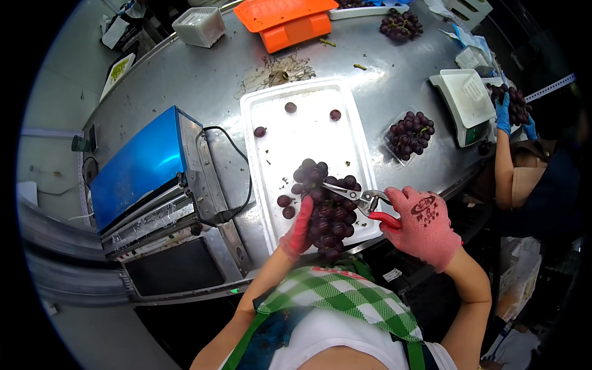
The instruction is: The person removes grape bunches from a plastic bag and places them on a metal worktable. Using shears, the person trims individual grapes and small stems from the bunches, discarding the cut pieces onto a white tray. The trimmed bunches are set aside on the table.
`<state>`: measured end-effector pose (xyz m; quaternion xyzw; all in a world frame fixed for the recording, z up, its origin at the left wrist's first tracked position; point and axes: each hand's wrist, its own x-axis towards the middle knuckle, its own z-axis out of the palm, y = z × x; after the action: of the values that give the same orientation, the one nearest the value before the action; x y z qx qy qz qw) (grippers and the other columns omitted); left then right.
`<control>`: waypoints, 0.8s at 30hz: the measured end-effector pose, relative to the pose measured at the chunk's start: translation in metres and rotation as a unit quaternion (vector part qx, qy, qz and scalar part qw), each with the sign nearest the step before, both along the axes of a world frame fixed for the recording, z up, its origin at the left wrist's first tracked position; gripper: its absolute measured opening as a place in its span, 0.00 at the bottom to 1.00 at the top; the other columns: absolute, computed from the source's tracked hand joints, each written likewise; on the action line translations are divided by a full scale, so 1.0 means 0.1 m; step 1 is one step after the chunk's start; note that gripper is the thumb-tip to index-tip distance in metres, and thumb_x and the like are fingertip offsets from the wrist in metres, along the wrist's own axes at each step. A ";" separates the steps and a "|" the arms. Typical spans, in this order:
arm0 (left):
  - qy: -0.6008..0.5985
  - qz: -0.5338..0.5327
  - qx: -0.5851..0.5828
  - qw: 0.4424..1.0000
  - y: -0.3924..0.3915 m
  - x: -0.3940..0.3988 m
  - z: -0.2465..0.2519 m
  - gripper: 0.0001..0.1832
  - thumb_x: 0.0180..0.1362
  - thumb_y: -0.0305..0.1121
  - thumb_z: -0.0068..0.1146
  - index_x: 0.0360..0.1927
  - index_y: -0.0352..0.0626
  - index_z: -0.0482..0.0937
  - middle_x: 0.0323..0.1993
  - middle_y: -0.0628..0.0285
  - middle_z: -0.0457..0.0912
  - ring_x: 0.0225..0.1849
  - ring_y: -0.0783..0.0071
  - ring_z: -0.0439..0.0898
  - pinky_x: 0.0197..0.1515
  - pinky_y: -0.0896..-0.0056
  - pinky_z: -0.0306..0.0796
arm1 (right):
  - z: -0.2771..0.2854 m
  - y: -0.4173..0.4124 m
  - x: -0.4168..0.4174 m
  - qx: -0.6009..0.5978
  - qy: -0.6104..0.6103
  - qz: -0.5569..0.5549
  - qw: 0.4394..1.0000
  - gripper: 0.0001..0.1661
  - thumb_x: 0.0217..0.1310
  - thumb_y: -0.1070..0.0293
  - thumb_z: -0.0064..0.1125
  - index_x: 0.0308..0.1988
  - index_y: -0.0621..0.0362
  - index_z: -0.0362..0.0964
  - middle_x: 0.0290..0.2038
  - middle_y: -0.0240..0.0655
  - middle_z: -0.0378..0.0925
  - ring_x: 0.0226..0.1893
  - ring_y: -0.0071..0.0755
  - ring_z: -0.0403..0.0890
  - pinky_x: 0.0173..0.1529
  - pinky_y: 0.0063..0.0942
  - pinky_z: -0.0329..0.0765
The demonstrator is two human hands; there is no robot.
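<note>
My left hand, in a pink-red glove, holds a large bunch of dark purple grapes over the near end of a white foam tray. Some of its fingers are hidden by the fruit. In my right hand, gloved in pink, are pruning shears with red handles. Their blades point left and lie against the upper part of the bunch; whether they touch a stem cannot be seen. Several loose grapes and small stem bits lie in the tray.
A blue-topped wrapping machine with a black cord stands left. To the right are a grape punnet, a white scale and a co-worker's blue-gloved hand holding grapes. An orange scale, stacked clear containers and another bunch sit farther back.
</note>
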<state>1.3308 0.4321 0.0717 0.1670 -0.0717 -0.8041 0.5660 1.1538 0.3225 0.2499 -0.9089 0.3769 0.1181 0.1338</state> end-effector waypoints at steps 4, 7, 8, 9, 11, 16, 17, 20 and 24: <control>-0.082 0.052 0.006 0.995 -0.01 -0.04 0.23 0.41 0.58 0.64 0.41 0.65 0.44 0.53 0.57 0.59 0.67 0.53 0.71 0.71 0.51 0.72 0.69 | 0.00 -0.03 0.08 0.065 -0.003 -0.014 0.998 0.25 0.46 0.53 0.59 0.40 0.59 0.67 0.31 0.43 0.73 0.32 0.44 0.77 0.40 0.38 0.72; -0.082 0.057 -0.036 0.994 -0.06 -0.02 0.29 0.40 0.58 0.63 0.42 0.65 0.45 0.53 0.57 0.59 0.66 0.54 0.72 0.71 0.52 0.71 0.69 | 0.05 -0.03 0.14 0.112 0.012 -0.050 0.992 0.27 0.47 0.50 0.58 0.40 0.61 0.67 0.33 0.45 0.74 0.33 0.47 0.77 0.41 0.40 0.72; -0.087 0.068 -0.030 0.993 -0.05 -0.03 0.28 0.39 0.59 0.62 0.43 0.65 0.46 0.53 0.58 0.59 0.66 0.54 0.72 0.70 0.53 0.71 0.69 | 0.05 -0.03 0.15 0.118 0.023 -0.050 0.991 0.27 0.47 0.49 0.57 0.39 0.61 0.67 0.32 0.46 0.74 0.33 0.48 0.77 0.41 0.39 0.72; -0.092 0.078 -0.025 0.992 -0.04 -0.03 0.24 0.38 0.60 0.60 0.43 0.65 0.47 0.52 0.58 0.60 0.66 0.55 0.71 0.69 0.54 0.70 0.68 | 0.06 -0.03 0.16 0.124 0.032 -0.050 0.991 0.28 0.47 0.49 0.57 0.39 0.62 0.67 0.32 0.46 0.74 0.33 0.48 0.77 0.41 0.39 0.72; -0.118 0.104 -0.010 0.988 -0.01 -0.05 0.11 0.36 0.61 0.57 0.44 0.66 0.49 0.52 0.59 0.60 0.64 0.57 0.70 0.68 0.56 0.68 0.67 | 0.06 -0.04 0.17 0.138 0.043 -0.046 0.988 0.28 0.48 0.48 0.56 0.39 0.62 0.67 0.31 0.47 0.74 0.34 0.49 0.77 0.41 0.39 0.72; -0.184 0.141 -0.001 0.973 0.03 -0.06 -0.13 0.31 0.64 0.50 0.44 0.66 0.51 0.50 0.61 0.61 0.62 0.61 0.67 0.64 0.61 0.64 0.62 | 0.05 -0.05 0.18 0.167 0.051 -0.040 0.984 0.30 0.48 0.46 0.56 0.38 0.63 0.68 0.28 0.47 0.74 0.32 0.47 0.77 0.40 0.37 0.73; -0.176 0.141 -0.003 0.974 0.03 -0.06 -0.12 0.31 0.64 0.50 0.44 0.65 0.51 0.50 0.61 0.61 0.62 0.61 0.68 0.64 0.61 0.64 0.62 | 0.05 -0.05 0.18 0.173 0.048 -0.048 0.983 0.29 0.47 0.47 0.56 0.38 0.63 0.68 0.28 0.46 0.74 0.32 0.47 0.77 0.40 0.38 0.73; -0.161 0.147 -0.008 0.976 0.02 -0.08 -0.01 0.31 0.64 0.50 0.45 0.65 0.50 0.51 0.60 0.60 0.62 0.61 0.68 0.64 0.61 0.64 0.62 | 0.06 -0.02 0.18 0.184 0.024 -0.068 0.980 0.29 0.48 0.47 0.57 0.38 0.63 0.69 0.27 0.46 0.75 0.32 0.45 0.78 0.40 0.37 0.73; -0.180 0.155 0.004 0.971 0.03 -0.12 0.01 0.32 0.62 0.49 0.47 0.64 0.47 0.51 0.60 0.59 0.63 0.60 0.69 0.64 0.61 0.65 0.61 | 0.08 0.01 0.24 0.277 0.034 -0.146 0.949 0.30 0.49 0.45 0.57 0.37 0.63 0.69 0.24 0.44 0.73 0.29 0.41 0.78 0.38 0.36 0.73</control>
<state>1.3191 0.4350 0.0728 0.3202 -0.1426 -0.6638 0.6607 1.1775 0.3237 0.2579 -0.7667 0.4625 0.2275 0.3829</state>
